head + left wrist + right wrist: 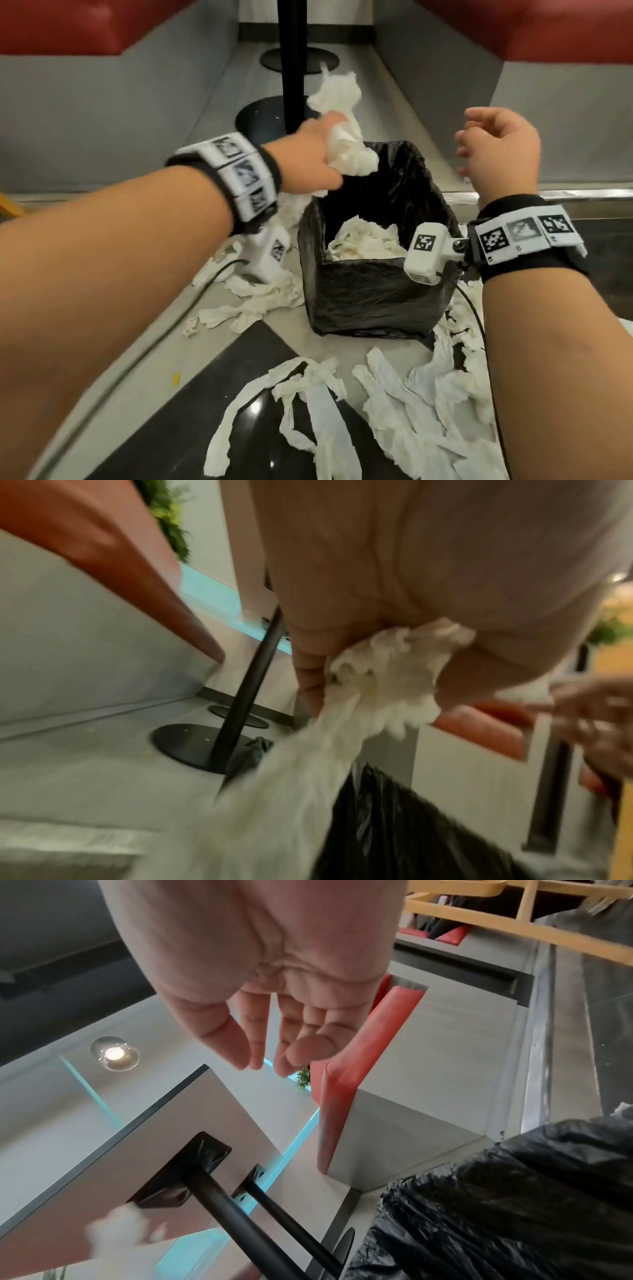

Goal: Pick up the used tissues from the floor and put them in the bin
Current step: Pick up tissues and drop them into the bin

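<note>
My left hand (318, 154) grips a bunch of white tissues (342, 123) above the far left corner of the bin (370, 291), which is lined with a black bag and holds some tissues (363, 240). In the left wrist view the fingers (308, 674) are curled round the wad (387, 685), and a strip trails down from it. My right hand (493, 147) hovers over the bin's right side, fingers loosely bent, holding nothing; the right wrist view shows the bare palm (291, 969). Several tissue strips (376, 411) lie on the floor in front of the bin and at both of its sides.
A black table pole (291, 61) on a round base (263, 120) stands just behind the bin. Grey bench bases with red seats (68, 24) flank the aisle. A metal floor strip (565, 193) runs at the right. Cables from the wrist cameras hang near the bin.
</note>
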`<act>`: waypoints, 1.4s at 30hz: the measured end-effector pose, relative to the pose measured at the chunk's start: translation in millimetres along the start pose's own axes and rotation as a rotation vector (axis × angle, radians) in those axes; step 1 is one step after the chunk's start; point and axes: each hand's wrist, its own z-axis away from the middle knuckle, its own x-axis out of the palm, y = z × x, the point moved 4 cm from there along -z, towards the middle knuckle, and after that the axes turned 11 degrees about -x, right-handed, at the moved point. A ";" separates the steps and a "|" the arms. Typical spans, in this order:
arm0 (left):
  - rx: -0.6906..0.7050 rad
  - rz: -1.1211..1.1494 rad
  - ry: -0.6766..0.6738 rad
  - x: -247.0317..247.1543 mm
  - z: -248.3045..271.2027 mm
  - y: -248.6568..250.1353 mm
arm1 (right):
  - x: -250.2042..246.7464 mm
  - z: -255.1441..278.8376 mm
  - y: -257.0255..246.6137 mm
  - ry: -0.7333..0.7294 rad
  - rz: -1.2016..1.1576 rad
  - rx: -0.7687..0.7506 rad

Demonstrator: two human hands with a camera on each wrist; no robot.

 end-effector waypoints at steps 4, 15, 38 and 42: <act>-0.049 -0.420 -0.182 44.4 -26.2 23.5 | 2.0 1.7 -1.9 -0.005 0.053 0.006; -0.335 -0.432 -0.016 -8.0 59.9 -173.3 | 109.8 43.3 -61.4 -0.327 0.122 -0.284; -0.910 -0.165 -0.189 160.5 48.2 -425.7 | 229.3 219.7 72.3 -1.244 0.600 -0.028; -0.914 -0.030 -0.144 173.2 40.8 -438.9 | 230.5 221.8 88.6 -1.224 0.570 0.038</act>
